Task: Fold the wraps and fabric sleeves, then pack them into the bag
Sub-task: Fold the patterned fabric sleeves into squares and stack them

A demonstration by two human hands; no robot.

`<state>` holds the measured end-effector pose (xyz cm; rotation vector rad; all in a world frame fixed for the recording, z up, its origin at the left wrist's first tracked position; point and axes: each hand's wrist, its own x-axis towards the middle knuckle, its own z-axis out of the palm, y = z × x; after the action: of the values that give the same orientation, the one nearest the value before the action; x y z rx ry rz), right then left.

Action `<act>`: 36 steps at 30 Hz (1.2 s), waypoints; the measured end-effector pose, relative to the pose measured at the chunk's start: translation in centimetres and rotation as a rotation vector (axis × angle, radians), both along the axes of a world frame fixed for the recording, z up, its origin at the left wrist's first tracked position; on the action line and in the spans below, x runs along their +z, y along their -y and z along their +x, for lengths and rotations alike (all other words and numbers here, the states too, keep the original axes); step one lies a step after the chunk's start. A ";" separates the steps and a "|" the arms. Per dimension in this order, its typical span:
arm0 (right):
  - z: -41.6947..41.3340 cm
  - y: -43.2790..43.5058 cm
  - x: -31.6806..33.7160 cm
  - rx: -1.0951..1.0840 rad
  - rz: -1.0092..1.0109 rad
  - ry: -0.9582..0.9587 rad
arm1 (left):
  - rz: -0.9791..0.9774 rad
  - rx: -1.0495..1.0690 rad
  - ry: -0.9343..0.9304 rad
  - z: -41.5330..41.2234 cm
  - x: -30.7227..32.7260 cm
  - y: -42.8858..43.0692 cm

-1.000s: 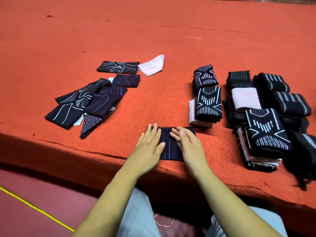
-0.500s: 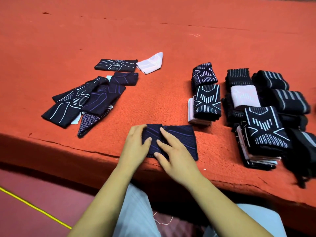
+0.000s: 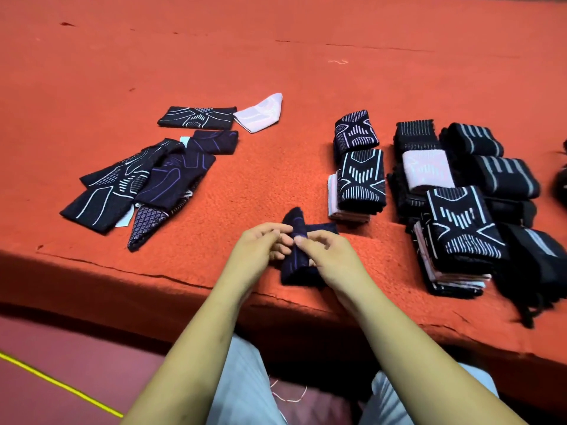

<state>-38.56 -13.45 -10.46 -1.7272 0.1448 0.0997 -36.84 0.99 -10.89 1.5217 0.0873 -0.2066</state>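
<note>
A dark navy fabric sleeve with purple lines (image 3: 296, 265) lies bunched near the front edge of the orange felt table (image 3: 276, 72). My left hand (image 3: 260, 243) pinches its upper left part and my right hand (image 3: 328, 256) pinches it from the right, fingers curled. One end of the sleeve sticks up behind my fingers. Several unfolded dark sleeves (image 3: 138, 182) lie spread at the left, with a white one (image 3: 260, 116) behind them. Folded sleeves are stacked in piles (image 3: 360, 179) at the right.
More folded stacks (image 3: 460, 228) and rolled black wraps with grey stripes (image 3: 503, 176) crowd the right side. The table's front edge runs just below my hands. A dark red floor with a yellow line (image 3: 61, 388) lies lower left. No bag is in view.
The sleeve lay flat under both hands a second ago. My hands have since gathered it in, and it now stands bunched and narrower between my fingers.
</note>
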 end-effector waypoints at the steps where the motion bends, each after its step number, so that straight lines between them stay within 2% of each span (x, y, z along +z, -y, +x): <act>1: -0.1 0.4 -0.1 -0.010 0.033 -0.023 | 0.037 0.021 0.009 0.1 -0.2 0.3; 4: -0.2 1.3 -0.5 -0.088 0.110 -0.091 | 0.219 0.136 0.013 0.7 -1.6 0.7; 7: -0.2 1.7 -1.0 -0.212 0.058 -0.100 | 0.337 0.125 -0.039 1.1 -2.0 1.1; 10: -0.3 2.1 -1.5 -0.246 -0.098 -0.051 | 0.472 0.124 -0.023 1.7 -1.4 2.1; 15: -1.0 2.6 -1.1 -0.314 -0.385 0.086 | 0.577 0.052 0.024 1.8 -1.6 3.8; 20: -0.5 3.3 -1.5 -0.295 -0.553 0.048 | 0.374 0.041 0.061 1.2 -1.6 5.0; 22: -0.2 3.3 -1.9 -0.276 -0.597 0.061 | 0.235 0.032 0.078 0.7 -1.4 5.4; 27: -1.1 3.0 -0.8 -0.269 -0.400 0.114 | -0.209 0.077 -0.009 -0.8 -0.9 5.8; 29: -1.6 2.8 -0.6 -0.255 -0.335 0.171 | -0.308 0.114 0.013 -1.2 -0.7 5.7; 31: -1.9 2.4 -0.3 -0.241 -0.308 0.237 | -0.327 0.134 0.050 -1.5 -0.5 5.6; 36: -3.1 2.5 0.8 -0.248 -0.413 0.408 | -0.227 0.148 0.110 -2.1 0.2 6.3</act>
<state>-41.66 -15.90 -9.71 -2.0851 0.0784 -0.4944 -38.95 -5.35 -10.65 1.2920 0.0856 -0.0137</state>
